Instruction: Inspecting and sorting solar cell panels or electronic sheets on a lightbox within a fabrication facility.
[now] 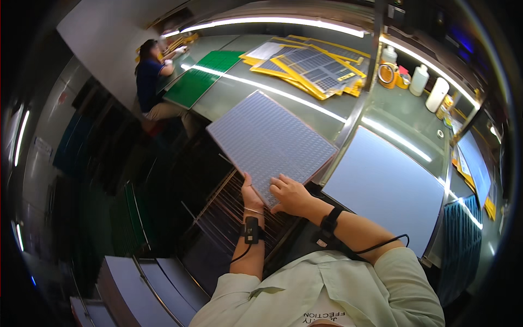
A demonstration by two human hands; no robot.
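Observation:
A grey rectangular panel (272,136) with a fine grid of small raised marks is held tilted before me, over the near edge of the bench. My left hand (251,195) grips its lower left edge, thumb on the upper face and fingers hidden beneath. Over the near right edge lies my right hand (291,196), its bent fingers and thumb on the patterned face close to the near corner. Just right of the panel, a larger plain pale blue-grey sheet (387,185) rests on the bench.
Yellow-framed mesh screens (316,68) are piled at the back, beside a green board (204,79). White bottles (419,80) and tape rolls (388,74) stand far right. A wire rack (218,210) is below the panel; pale boards (136,289) fill the lower left. A co-worker (152,82) sits far left.

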